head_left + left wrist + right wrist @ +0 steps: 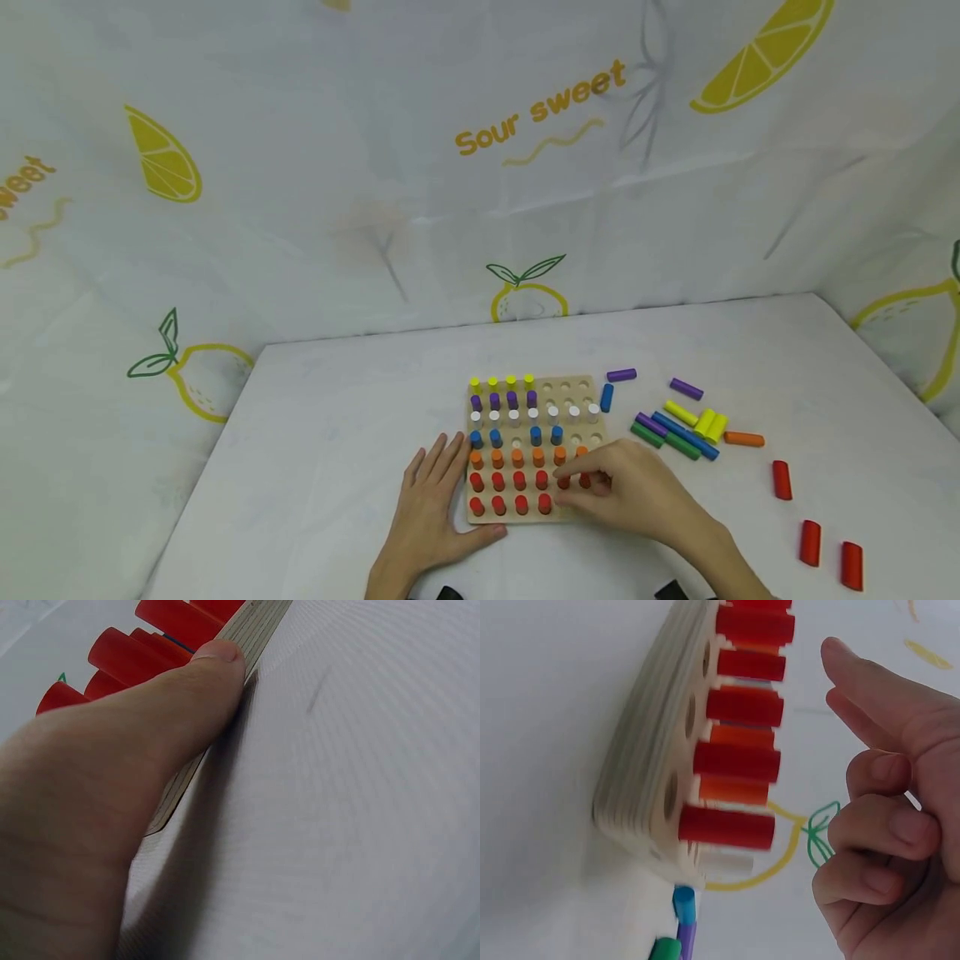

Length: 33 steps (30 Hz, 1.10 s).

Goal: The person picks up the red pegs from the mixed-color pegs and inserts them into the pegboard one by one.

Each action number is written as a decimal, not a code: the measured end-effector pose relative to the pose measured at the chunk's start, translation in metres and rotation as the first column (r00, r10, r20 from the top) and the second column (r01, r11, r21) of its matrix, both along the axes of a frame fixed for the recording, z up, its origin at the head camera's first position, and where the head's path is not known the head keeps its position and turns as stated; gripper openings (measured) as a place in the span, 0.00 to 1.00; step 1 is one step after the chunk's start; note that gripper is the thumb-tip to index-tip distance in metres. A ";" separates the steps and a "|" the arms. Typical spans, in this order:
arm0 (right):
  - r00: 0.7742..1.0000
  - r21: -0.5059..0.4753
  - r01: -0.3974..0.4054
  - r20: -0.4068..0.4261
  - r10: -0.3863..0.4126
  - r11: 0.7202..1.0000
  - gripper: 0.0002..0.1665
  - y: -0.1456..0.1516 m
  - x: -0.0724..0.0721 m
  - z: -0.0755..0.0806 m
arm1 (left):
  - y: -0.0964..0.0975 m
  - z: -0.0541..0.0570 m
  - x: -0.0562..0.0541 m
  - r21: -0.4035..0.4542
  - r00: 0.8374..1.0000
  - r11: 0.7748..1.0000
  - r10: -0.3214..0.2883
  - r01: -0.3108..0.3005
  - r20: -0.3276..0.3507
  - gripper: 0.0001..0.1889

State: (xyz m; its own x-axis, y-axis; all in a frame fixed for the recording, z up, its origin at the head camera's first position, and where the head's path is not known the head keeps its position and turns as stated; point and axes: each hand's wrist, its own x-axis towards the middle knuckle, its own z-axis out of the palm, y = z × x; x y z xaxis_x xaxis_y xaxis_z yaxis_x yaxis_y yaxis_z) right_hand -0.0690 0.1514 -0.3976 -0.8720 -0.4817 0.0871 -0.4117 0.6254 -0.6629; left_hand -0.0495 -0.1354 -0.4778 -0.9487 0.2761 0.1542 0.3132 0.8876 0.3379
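Observation:
A wooden pegboard (557,395) lies on the table, holding rows of coloured pegs. Two front rows carry red pegs (544,503); behind are orange pegs (517,458), blue, white, purple and yellow ones. My left hand (429,510) lies along the board's left side, fingers straight; its thumb (187,697) touches the front edge. Above the front right part hovers my right hand (633,492), with thumb and index finger apart around no peg. In the right wrist view, the right hand's (900,750) other fingers are curled loosely, beside the red pegs (727,826) and bare front-row holes.
Right of the board lie loose pegs: blue (607,397), purple (621,375), yellow (681,412), green (682,445) and orange (744,439). Three red pegs (811,543) lie farther right. A lemon-print cloth (420,275) hangs behind the table.

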 end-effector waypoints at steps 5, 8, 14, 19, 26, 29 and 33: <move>0.998 0.024 0.070 0.001 -0.070 0.997 0.14 0.016 0.000 0.005 | 0.000 0.000 0.000 -0.014 1.000 1.000 0.011 -0.011 0.004 0.60; 0.994 0.046 0.112 -0.004 -0.112 0.993 0.14 0.026 0.000 0.007 | -0.001 0.000 0.000 -0.020 1.000 1.000 0.015 -0.015 -0.004 0.60; 0.982 0.079 0.189 -0.016 -0.188 0.979 0.15 0.055 -0.001 0.008 | 0.000 0.001 0.000 -0.007 1.000 1.000 0.013 -0.013 0.004 0.60; 0.987 0.089 0.159 -0.011 -0.159 0.983 0.14 0.093 -0.001 0.003 | 0.001 0.001 0.000 -0.007 1.000 1.000 0.010 -0.010 0.014 0.60; 0.997 0.123 0.015 0.071 -0.024 0.992 0.15 0.150 -0.005 -0.005 | 0.001 0.001 0.000 -0.018 1.000 1.000 0.012 -0.012 0.017 0.59; 0.988 0.114 -0.061 0.147 0.043 0.992 0.15 0.171 -0.008 -0.008 | 0.002 0.001 0.000 -0.019 1.000 1.000 0.013 -0.013 0.018 0.59; 0.968 0.117 -0.114 0.238 0.084 0.987 0.16 0.196 -0.011 -0.013 | 0.002 0.001 0.000 -0.016 1.000 1.000 0.014 -0.014 0.028 0.60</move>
State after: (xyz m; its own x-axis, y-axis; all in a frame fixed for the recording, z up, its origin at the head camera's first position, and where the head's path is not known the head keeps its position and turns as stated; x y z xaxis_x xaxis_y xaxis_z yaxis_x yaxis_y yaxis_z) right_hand -0.0804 0.3475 -0.4103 -0.8084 -0.5605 -0.1799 -0.3205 0.6755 -0.6641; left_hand -0.0495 -0.1339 -0.4773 -0.9563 0.2651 0.1231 0.2914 0.8969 0.3327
